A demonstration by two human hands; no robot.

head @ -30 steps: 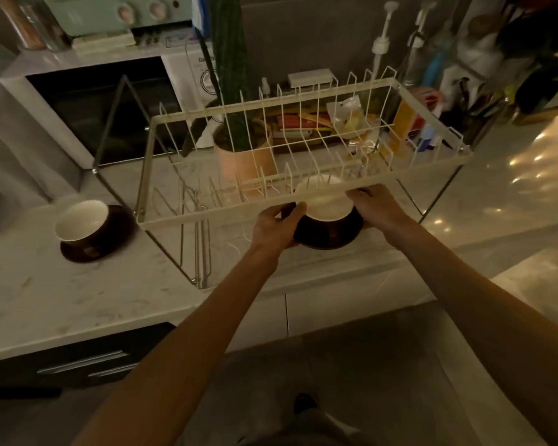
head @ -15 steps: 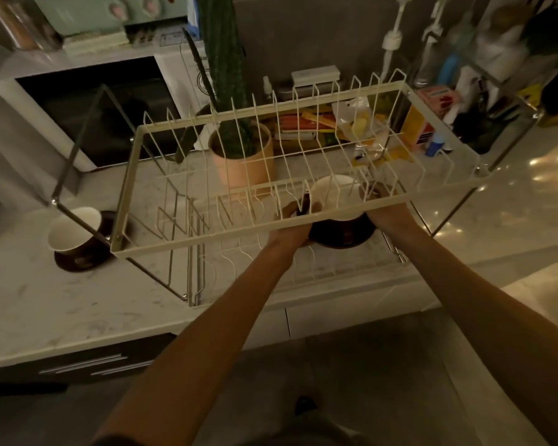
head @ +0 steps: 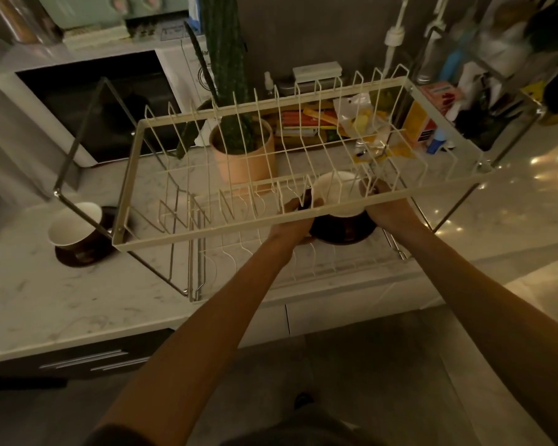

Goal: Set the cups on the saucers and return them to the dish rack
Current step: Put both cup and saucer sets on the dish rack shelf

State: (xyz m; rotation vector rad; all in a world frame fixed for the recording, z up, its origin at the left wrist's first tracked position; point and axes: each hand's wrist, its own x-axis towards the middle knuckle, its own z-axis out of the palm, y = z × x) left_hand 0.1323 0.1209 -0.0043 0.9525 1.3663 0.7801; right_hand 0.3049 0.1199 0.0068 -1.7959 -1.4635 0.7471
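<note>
Both hands have pushed deeper under the dish rack point(head: 207, 235) top tier: left hand point(head: 295, 225) and right hand point(head: 385, 206) each in a closed grip on the saucer point(head: 342, 231) carrying a cup point(head: 335, 193); second cup point(head: 74, 225) remains on the counter point(head: 62, 300)

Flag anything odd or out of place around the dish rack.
Nothing looks spilled or broken. One cup on its saucer sits on the counter left of the dish rack, not yet racked.
</note>
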